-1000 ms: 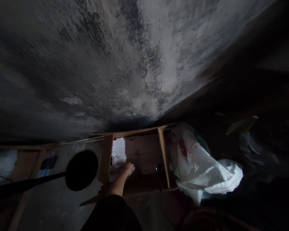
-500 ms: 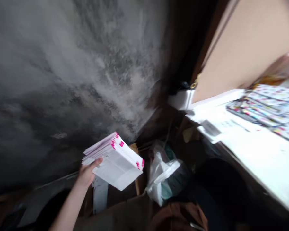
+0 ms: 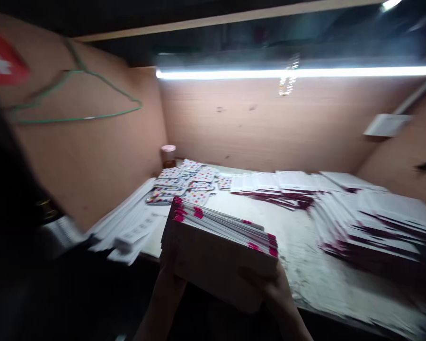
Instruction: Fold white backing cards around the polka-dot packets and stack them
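Note:
A thick stack of white cards or booklets with pink marks on their edges [image 3: 220, 255] is held up in front of the table's near edge. My left hand [image 3: 172, 267] is closed on its left end, in shadow. At the lower right side of the stack, my right hand [image 3: 271, 282] grips it with the thumb across the face. The stack tilts, its marked edges facing up and away. Motion blur and shadow hide what is printed on it.
On the white table [image 3: 294, 274] lie more white stacks with dark pink edges [image 3: 369, 218], dotted packets [image 3: 188, 182] and papers [image 3: 135, 232] at the left. A lidded jar [image 3: 168, 156] stands in the back corner. A green hanger [image 3: 81, 118] hangs on the left panel.
The view has swung right, from the dark wall and bags on the floor to the lit table. The stack, earlier in my left hand alone, is now held in both hands.

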A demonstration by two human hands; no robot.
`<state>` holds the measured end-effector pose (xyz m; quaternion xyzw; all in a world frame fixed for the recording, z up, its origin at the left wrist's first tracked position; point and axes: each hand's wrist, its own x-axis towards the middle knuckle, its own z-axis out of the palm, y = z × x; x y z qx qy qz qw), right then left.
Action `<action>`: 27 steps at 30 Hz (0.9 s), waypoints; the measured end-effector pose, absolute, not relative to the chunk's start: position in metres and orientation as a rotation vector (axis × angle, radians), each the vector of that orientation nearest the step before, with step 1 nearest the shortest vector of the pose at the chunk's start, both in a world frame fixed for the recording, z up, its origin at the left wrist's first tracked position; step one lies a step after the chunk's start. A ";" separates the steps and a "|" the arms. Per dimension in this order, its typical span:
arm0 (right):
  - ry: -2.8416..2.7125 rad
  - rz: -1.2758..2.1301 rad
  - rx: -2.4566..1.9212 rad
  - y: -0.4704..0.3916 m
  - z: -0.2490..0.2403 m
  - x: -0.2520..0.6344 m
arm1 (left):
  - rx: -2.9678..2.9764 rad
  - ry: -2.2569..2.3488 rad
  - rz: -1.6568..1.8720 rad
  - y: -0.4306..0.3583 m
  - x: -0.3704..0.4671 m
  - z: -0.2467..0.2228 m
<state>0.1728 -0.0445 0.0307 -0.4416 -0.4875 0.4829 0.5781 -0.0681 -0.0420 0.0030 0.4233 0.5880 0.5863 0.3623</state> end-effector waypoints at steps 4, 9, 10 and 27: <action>-1.181 0.924 -0.977 0.010 0.042 0.234 | 1.009 1.107 1.598 0.017 -0.053 0.022; -1.375 0.842 -0.967 0.055 0.024 0.262 | 1.323 1.023 1.438 0.060 -0.067 0.017; -1.403 0.847 -0.973 0.058 0.018 0.262 | 1.428 1.016 1.370 0.063 -0.066 0.012; -1.375 0.046 -1.138 0.014 -0.017 0.228 | 1.478 1.339 1.503 0.048 -0.012 -0.021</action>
